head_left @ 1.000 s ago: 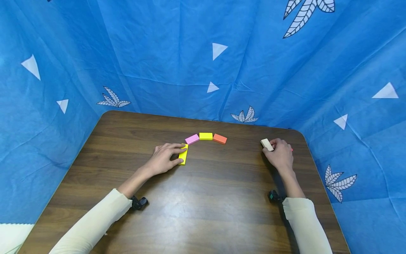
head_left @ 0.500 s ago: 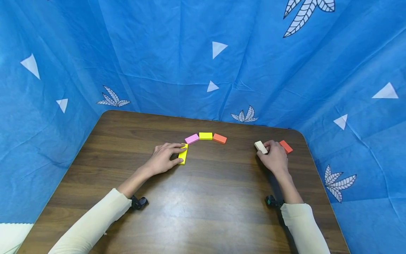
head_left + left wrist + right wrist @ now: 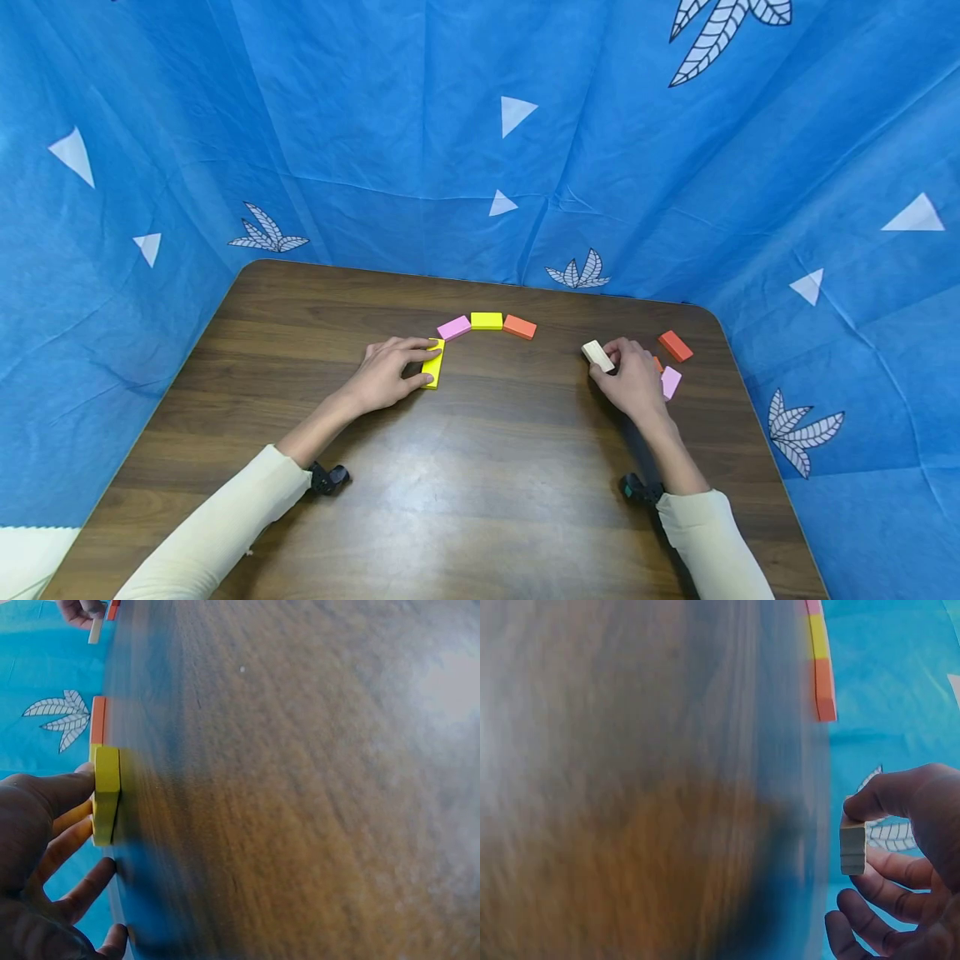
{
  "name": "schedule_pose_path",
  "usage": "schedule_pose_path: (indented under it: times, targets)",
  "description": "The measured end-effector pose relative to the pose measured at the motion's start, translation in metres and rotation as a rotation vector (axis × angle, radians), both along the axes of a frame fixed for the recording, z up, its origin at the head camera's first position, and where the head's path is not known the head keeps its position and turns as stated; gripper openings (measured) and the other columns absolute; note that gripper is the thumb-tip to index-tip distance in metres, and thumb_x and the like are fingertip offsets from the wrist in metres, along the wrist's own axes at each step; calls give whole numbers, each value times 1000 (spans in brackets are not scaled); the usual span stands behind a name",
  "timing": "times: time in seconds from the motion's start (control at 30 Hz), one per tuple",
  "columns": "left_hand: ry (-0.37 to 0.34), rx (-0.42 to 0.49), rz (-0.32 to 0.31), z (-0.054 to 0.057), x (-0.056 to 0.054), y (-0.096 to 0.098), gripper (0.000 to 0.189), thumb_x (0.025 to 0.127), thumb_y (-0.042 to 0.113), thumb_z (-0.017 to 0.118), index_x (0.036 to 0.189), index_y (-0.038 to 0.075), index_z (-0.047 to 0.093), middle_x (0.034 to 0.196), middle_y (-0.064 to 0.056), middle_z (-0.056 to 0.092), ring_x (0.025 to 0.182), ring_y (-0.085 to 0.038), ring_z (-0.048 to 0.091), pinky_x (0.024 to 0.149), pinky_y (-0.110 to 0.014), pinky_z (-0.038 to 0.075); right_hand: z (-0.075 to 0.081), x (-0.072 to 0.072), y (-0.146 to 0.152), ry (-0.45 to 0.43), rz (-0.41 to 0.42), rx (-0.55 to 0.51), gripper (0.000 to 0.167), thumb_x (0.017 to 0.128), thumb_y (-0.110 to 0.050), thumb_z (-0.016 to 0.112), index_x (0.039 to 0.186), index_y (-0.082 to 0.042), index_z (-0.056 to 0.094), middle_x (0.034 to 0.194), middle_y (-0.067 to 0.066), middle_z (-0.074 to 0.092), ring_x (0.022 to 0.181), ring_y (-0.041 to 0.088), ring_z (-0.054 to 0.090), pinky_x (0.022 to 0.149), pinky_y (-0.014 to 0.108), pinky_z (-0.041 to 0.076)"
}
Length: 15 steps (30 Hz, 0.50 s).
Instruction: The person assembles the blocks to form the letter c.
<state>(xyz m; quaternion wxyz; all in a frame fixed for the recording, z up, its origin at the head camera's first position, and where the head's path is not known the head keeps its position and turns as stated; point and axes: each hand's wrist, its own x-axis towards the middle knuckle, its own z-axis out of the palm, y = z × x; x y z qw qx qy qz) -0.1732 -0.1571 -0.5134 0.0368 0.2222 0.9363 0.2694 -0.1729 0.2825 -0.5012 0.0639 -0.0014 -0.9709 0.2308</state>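
Note:
My left hand (image 3: 384,375) rests its thumb and fingertips on the top of a yellow block (image 3: 108,774) lying on the table, its fingers fairly straight. This block extends a curve formed by a pink block (image 3: 453,327), another yellow block (image 3: 487,321) and an orange block (image 3: 520,327). Off to the right, my right hand (image 3: 632,379) pinches a cream-coloured block (image 3: 853,850) between thumb and fingers. In the head view, that cream block points out to the left of the hand, tilted.
Right of my right hand lie a red-orange block (image 3: 675,346) and a pink block (image 3: 671,382); a sliver of an orange block (image 3: 657,365) shows beside the knuckles. The brown wooden table (image 3: 480,500) ends at a blue patterned curtain (image 3: 375,125).
My right hand has moved left and slightly nearer with the cream block, uncovering the red-orange and pink blocks behind it. The left hand and the curved row have stayed in place.

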Motion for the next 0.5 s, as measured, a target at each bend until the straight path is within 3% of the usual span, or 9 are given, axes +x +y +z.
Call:
schedule_pose_path:
  times: [0.5]
  targets:
    - [2, 5, -3, -1, 0, -1, 51, 100, 34, 78, 148, 21, 68, 159, 0, 61, 146, -34, 56, 110, -67, 33, 1, 10, -32, -47, 66, -10, 40, 90, -28, 80, 119, -3, 68, 102, 13, 64, 91, 30, 56, 79, 40, 40]
